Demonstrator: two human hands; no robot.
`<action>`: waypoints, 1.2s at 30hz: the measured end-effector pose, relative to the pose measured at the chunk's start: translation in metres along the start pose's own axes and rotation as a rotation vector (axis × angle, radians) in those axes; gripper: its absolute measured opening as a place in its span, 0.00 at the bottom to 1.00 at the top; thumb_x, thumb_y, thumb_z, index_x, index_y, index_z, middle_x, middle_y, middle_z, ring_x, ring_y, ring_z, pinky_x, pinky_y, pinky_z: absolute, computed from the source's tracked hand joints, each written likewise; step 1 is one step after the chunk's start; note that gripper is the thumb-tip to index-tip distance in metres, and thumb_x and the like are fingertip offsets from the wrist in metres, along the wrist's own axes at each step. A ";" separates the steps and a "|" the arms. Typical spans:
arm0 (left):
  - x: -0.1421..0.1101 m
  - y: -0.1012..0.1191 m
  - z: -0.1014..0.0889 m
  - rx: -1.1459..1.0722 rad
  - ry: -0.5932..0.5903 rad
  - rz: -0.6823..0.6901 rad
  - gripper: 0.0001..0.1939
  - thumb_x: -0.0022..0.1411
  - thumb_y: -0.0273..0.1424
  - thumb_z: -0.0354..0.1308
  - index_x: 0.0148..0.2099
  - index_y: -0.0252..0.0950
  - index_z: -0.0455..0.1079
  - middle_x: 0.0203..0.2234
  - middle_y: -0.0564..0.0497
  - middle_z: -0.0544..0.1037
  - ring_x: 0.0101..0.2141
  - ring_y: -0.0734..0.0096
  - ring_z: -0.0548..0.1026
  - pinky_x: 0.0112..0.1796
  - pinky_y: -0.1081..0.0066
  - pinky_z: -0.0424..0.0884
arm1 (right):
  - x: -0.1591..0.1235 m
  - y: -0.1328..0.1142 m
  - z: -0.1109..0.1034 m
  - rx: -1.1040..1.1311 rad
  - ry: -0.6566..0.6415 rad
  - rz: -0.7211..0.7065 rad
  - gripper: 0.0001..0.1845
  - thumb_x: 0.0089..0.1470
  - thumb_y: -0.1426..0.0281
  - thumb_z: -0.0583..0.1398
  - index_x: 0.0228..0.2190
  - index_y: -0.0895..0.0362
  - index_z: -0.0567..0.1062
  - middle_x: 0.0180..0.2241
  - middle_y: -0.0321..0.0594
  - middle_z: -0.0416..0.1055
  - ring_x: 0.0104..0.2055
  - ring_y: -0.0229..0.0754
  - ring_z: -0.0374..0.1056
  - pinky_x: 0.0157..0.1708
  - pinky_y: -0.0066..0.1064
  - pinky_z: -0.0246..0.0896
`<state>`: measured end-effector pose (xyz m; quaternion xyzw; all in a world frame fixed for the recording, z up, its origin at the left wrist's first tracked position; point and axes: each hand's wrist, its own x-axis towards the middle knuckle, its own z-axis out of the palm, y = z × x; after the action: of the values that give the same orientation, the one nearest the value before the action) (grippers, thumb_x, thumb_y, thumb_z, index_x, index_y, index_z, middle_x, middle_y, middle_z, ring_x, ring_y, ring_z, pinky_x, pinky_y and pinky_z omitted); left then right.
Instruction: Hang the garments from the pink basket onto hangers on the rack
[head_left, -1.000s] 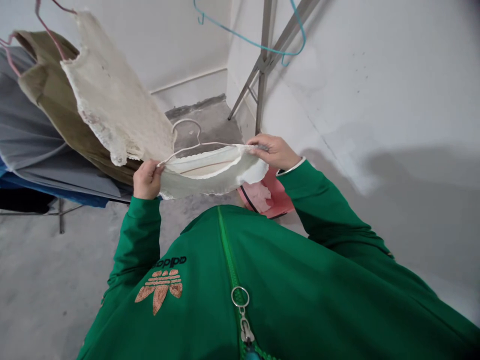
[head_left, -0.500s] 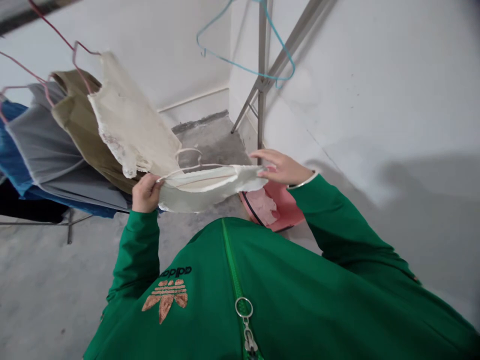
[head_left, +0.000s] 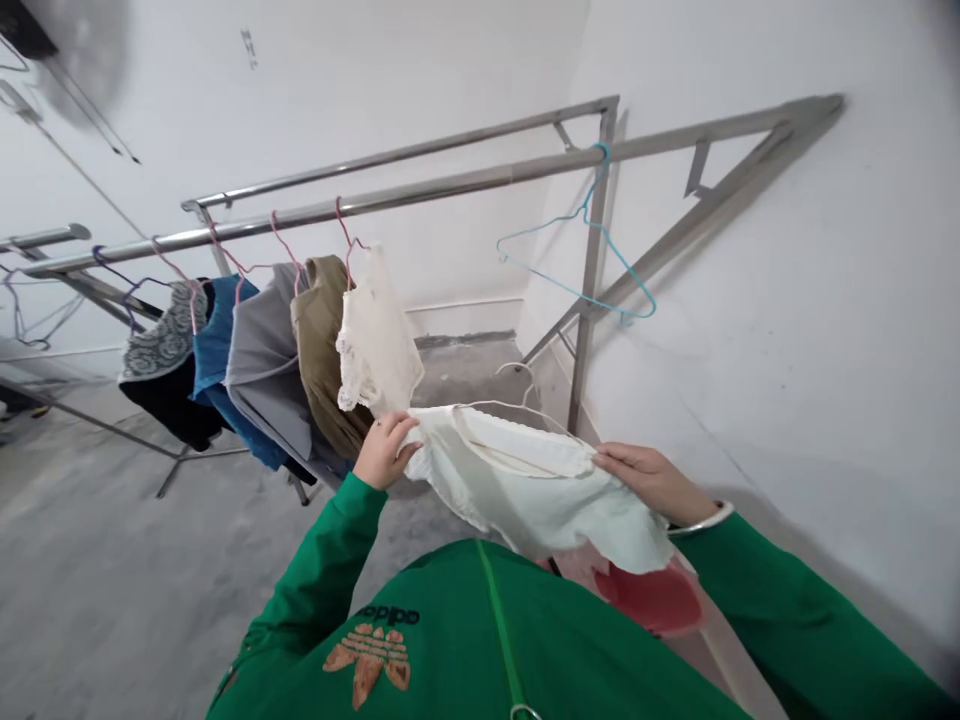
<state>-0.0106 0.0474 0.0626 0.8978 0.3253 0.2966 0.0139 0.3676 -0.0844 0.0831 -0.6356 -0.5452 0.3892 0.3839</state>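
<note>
My left hand (head_left: 384, 452) and my right hand (head_left: 649, 478) both grip a cream cloth garment with ragged lace-like edges (head_left: 525, 490), one at each side, and hold it spread out. A white wire hanger (head_left: 517, 392) sits inside its top edge, with the hook rising above the cloth. Close to my left hand, a similar cream garment (head_left: 375, 335) hangs from the rail on a pink hanger. Part of a pink and red item (head_left: 649, 598) shows below the held cloth, partly hidden by it.
A steel drying rack (head_left: 420, 175) with twin rails runs along the white wall. Several garments hang on it: olive, grey, blue and a black one with a patterned top. A light blue wire hanger (head_left: 589, 262) hangs from an upright. The concrete floor (head_left: 97, 560) spreads to the left.
The view has tilted up and turned, bringing the whole rack into sight. My hands are farther apart, and the cream garment is spread wider and lies more to the right.
</note>
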 end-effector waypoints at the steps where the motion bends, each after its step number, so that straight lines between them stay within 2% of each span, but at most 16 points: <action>1: -0.005 0.000 0.002 -0.015 -0.008 -0.013 0.16 0.67 0.37 0.49 0.51 0.34 0.68 0.45 0.39 0.73 0.47 0.58 0.72 0.46 0.60 0.70 | 0.001 -0.003 -0.002 0.031 0.002 0.031 0.27 0.38 0.43 0.63 0.23 0.54 0.79 0.27 0.41 0.76 0.32 0.48 0.70 0.34 0.35 0.66; 5: -0.023 0.003 0.011 -0.087 -0.067 -0.045 0.14 0.67 0.33 0.47 0.49 0.34 0.69 0.44 0.39 0.73 0.45 0.60 0.73 0.44 0.62 0.73 | 0.013 -0.018 0.002 0.284 0.017 0.154 0.25 0.29 0.47 0.69 0.23 0.54 0.78 0.26 0.41 0.76 0.29 0.46 0.70 0.30 0.35 0.65; 7: -0.031 0.005 0.013 -0.123 -0.097 -0.056 0.13 0.67 0.33 0.47 0.48 0.35 0.69 0.44 0.40 0.73 0.44 0.63 0.74 0.43 0.65 0.74 | 0.024 -0.028 0.007 0.395 0.001 0.158 0.24 0.28 0.50 0.71 0.24 0.54 0.77 0.25 0.39 0.76 0.26 0.44 0.69 0.29 0.33 0.64; 12: -0.048 0.008 0.015 -0.159 -0.129 -0.111 0.13 0.68 0.33 0.46 0.47 0.37 0.69 0.43 0.42 0.74 0.43 0.66 0.76 0.43 0.68 0.75 | 0.068 -0.071 0.022 0.417 -0.021 -0.079 0.22 0.37 0.51 0.68 0.29 0.56 0.77 0.28 0.39 0.76 0.29 0.41 0.70 0.31 0.32 0.64; 16: -0.058 0.008 0.013 -0.130 -0.176 -0.122 0.13 0.68 0.33 0.45 0.46 0.37 0.69 0.43 0.42 0.75 0.41 0.67 0.76 0.41 0.69 0.75 | 0.119 -0.117 0.047 0.408 0.030 -0.282 0.23 0.37 0.51 0.67 0.28 0.58 0.75 0.27 0.38 0.74 0.30 0.40 0.68 0.34 0.32 0.62; 20: -0.069 0.008 0.013 -0.117 -0.203 -0.138 0.14 0.68 0.32 0.43 0.45 0.37 0.69 0.41 0.42 0.76 0.40 0.65 0.77 0.39 0.69 0.75 | 0.170 -0.158 0.079 0.459 0.085 -0.381 0.20 0.38 0.53 0.65 0.25 0.58 0.72 0.23 0.35 0.69 0.28 0.37 0.63 0.31 0.30 0.58; 23: -0.078 0.007 0.014 -0.134 -0.211 -0.154 0.13 0.68 0.32 0.43 0.43 0.37 0.69 0.39 0.43 0.76 0.39 0.66 0.78 0.39 0.69 0.75 | 0.199 -0.178 0.101 0.434 0.151 -0.400 0.15 0.42 0.58 0.62 0.22 0.57 0.68 0.21 0.33 0.65 0.26 0.35 0.59 0.28 0.28 0.54; 26: -0.088 0.004 0.014 -0.140 -0.211 -0.185 0.12 0.68 0.32 0.44 0.43 0.38 0.69 0.39 0.44 0.76 0.38 0.67 0.78 0.38 0.71 0.75 | 0.219 -0.190 0.118 0.386 0.219 -0.386 0.12 0.46 0.63 0.60 0.21 0.57 0.67 0.20 0.32 0.62 0.26 0.34 0.56 0.27 0.28 0.51; 29: -0.095 0.001 0.012 -0.140 -0.213 -0.212 0.11 0.67 0.31 0.45 0.42 0.38 0.70 0.38 0.45 0.76 0.37 0.67 0.78 0.37 0.70 0.75 | 0.232 -0.194 0.130 0.358 0.261 -0.376 0.13 0.49 0.63 0.59 0.20 0.57 0.65 0.19 0.32 0.60 0.27 0.36 0.57 0.28 0.27 0.51; 36: -0.100 -0.003 0.012 -0.105 -0.265 -0.221 0.12 0.67 0.32 0.45 0.40 0.38 0.70 0.35 0.45 0.76 0.34 0.67 0.77 0.34 0.70 0.75 | 0.249 -0.185 0.143 0.327 0.262 -0.375 0.13 0.49 0.65 0.57 0.18 0.56 0.63 0.18 0.31 0.57 0.26 0.34 0.54 0.28 0.28 0.48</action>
<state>-0.0671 -0.0080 -0.0001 0.8858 0.4016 0.1889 0.1358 0.1897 0.1916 0.1760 -0.4983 -0.5290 0.3086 0.6137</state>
